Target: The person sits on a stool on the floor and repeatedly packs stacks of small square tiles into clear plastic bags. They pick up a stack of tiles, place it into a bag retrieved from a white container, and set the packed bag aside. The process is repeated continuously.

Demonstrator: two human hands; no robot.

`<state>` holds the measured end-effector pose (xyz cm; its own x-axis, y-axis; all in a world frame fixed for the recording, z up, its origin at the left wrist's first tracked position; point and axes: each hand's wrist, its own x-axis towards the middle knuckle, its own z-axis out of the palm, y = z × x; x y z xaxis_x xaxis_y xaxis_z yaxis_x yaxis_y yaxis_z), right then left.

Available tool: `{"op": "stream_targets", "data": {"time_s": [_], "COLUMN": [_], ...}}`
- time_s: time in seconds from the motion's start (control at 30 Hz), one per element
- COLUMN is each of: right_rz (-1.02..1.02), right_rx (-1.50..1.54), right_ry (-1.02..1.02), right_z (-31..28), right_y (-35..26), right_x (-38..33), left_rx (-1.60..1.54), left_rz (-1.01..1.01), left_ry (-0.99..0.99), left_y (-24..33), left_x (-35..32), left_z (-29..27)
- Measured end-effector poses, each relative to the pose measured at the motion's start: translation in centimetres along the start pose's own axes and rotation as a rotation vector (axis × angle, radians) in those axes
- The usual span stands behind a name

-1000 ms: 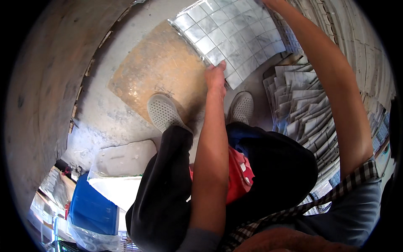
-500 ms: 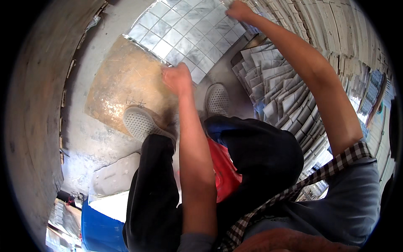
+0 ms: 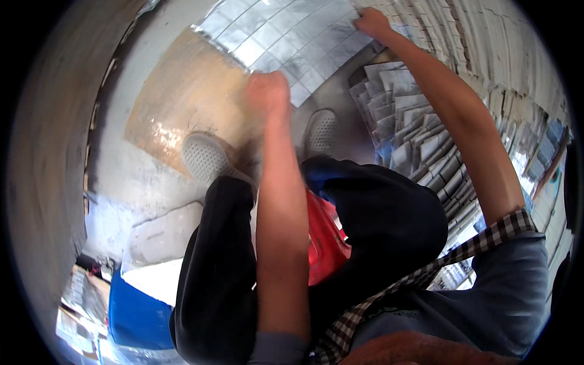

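A mosaic tile sheet (image 3: 286, 39) of grey-veined white squares lies at the top of the view, its upper part cut off by the frame's edge. My left hand (image 3: 268, 94), smeared by motion, is closed at the sheet's near edge. Farther off and to the right, my right hand (image 3: 372, 24) has its fingers closed on the sheet's right edge. The fingertips of both hands are largely hidden. Below and left of the sheet, a brown board (image 3: 176, 100) lies on the floor.
Stacked tile pieces (image 3: 407, 115) fan out on the right, with tall stacks (image 3: 462, 42) behind. My grey perforated shoes (image 3: 204, 155) straddle the near floor. A red stool (image 3: 325, 237) is beneath me; a blue container (image 3: 137, 313) stands lower left. A wooden surface (image 3: 48, 152) borders the left.
Both hands have shifted slightly right and the tile sheet has moved right with them. My left hand is also a little farther away. The whole view has tilted slightly.
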<state>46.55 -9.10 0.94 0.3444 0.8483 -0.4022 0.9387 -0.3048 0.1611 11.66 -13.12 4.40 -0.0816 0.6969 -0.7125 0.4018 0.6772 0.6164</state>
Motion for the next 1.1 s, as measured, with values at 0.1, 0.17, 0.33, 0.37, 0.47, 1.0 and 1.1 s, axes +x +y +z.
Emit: {"op": "stream_targets", "data": {"time_s": [0.1, 0.17, 0.33, 0.37, 0.47, 1.0, 1.1], "right_rz": [0.042, 0.038, -0.027, -0.045, -0.227, -0.941, -0.716], "right_rx": [0.183, 0.131, 0.111, 0.115, 0.226, 0.497, 0.501], "right_ry": [-0.034, -0.055, -0.088, -0.065, -0.052, -0.379, -0.645], "right_z": [-0.4, -0.2, -1.3, -1.8, -5.7, -21.3, -20.0], "right_y": [-0.7, -0.8, 1.1, -0.7, -3.9, -24.8, -19.6], "right_x": [-1.1, -1.3, -0.2, -0.4, -2.1, -30.2, -25.7], "left_rx": [0.112, 0.135, 0.123, 0.158, 0.127, -0.084, -0.149], "left_rz": [0.015, -0.002, 0.095, 0.116, 0.078, 1.217, 1.03], "left_ry": [0.022, 0.041, -0.049, -0.05, 0.156, 1.031, 0.844], "left_y": [0.3, 0.6, -0.4, -0.8, 2.1, 6.9, -1.7], "left_x": [-0.3, -0.4, 0.4, 0.2, -3.6, -30.3, -32.2], "left_z": [0.1, 0.3, 1.2, 0.3, -2.1, -31.1, -36.9]}}
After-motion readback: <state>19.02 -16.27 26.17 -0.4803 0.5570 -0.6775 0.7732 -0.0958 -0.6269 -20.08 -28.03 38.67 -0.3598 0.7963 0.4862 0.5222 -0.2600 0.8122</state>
